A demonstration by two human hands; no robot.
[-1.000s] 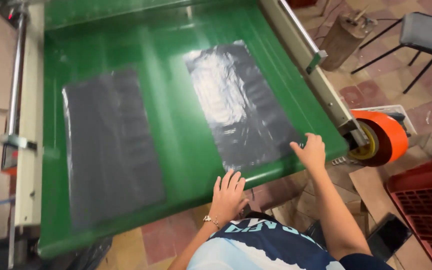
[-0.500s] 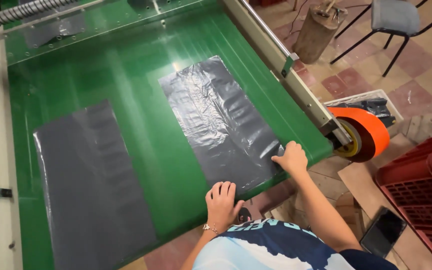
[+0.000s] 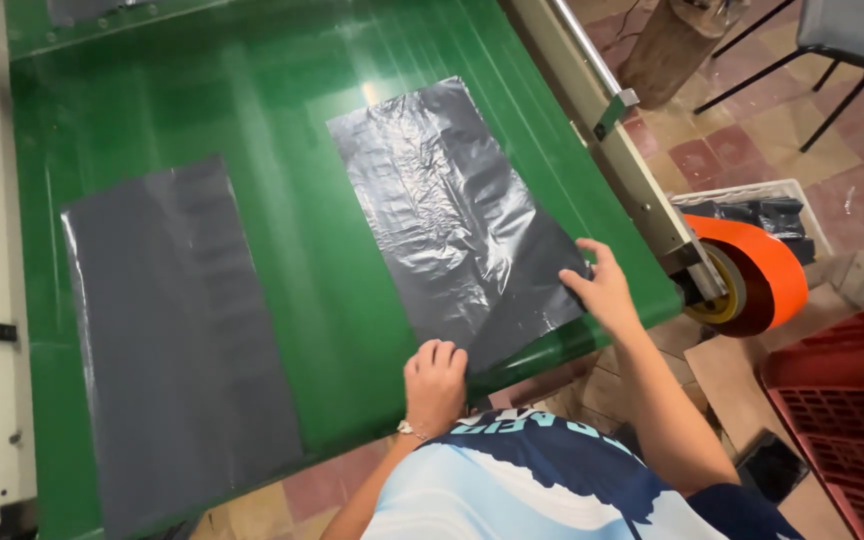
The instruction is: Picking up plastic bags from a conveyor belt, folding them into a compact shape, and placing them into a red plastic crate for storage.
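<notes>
Crinkled black bag [image 3: 457, 215] has ridden to the green belt's [image 3: 282, 130] near edge — left hand [image 3: 435, 383] and right hand [image 3: 604, 288] now rest open-fingered on its near corners, gripping nothing.

You have two grey plastic bags on one green belt: right bag [image 3: 452, 215], left bag [image 3: 177, 340]. Two hands yours: left hand [image 3: 435, 385], right hand [image 3: 602, 288]. One orange roller [image 3: 757, 275], one red crate [image 3: 842, 420], one chair [image 3: 832, 45].
</notes>
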